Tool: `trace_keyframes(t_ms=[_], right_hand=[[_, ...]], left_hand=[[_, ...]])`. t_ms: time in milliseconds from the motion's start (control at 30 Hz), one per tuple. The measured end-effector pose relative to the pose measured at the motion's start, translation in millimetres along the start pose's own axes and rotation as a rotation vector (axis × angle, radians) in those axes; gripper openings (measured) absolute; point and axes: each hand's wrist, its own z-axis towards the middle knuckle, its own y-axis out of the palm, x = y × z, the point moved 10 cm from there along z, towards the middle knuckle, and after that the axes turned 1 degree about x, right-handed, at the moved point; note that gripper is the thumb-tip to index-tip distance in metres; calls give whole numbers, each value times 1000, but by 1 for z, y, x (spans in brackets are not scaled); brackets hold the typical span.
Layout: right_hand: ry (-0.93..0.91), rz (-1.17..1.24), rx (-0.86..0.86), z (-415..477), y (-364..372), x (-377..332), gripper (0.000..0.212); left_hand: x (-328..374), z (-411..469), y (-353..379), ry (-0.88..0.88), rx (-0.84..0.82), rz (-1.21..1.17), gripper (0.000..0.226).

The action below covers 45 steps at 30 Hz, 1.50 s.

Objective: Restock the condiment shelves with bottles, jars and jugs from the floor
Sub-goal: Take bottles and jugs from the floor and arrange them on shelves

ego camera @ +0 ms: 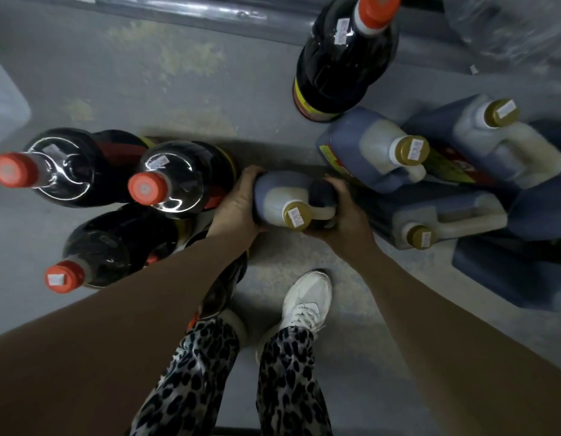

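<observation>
Centre of frame: dark jug [282, 196] upright, cap facing me | my left hand [238, 199] curls around its left side | my right hand [342, 212] wraps its handle | likely lift: straight up

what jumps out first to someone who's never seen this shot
Dead centre, two hands are on one gold-capped jug: the left hand holds its side and the right hand curls round its handle. Three dark orange-capped bottles stand on the grey floor at the left, with a fourth bottle at the top. The other jugs crowd together on the right.
</observation>
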Motion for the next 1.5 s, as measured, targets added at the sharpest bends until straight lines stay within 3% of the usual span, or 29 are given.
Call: trace_keyframes(t_ms=[200,300,467,633,800,933,1167,1400,1500], right_hand=[[96,116,-106,-15,-10,12,88],[164,180,-160,-34,-23,13,90],[281,313,-276,-60,-41,-2,82],[380,468,-305,-84,-61,-37,65],[431,603,-250,-104,-84,-79,45],[429,673,-181,-119,-108,-123,52],[399,685,-74,-144,-157,-202,68],[381,696,-11,-185,-202,-295,52],[358,673,30,-205,-221,-333,57]], left_hand=[[6,-4,2,46,-111,69,100],[9,-13,5,-11,-225,58,102],[25,-38,-1,-107,-394,-47,99],[58,-70,-23,-212,-480,-258,81],[99,-98,-48,-257,-457,-536,59],[140,-117,-81,-231,-411,-668,50],[198,-156,-140,-215,-340,-744,76],[263,-215,-210,-138,-288,-704,72],[289,-239,-241,-102,-230,-663,69]])
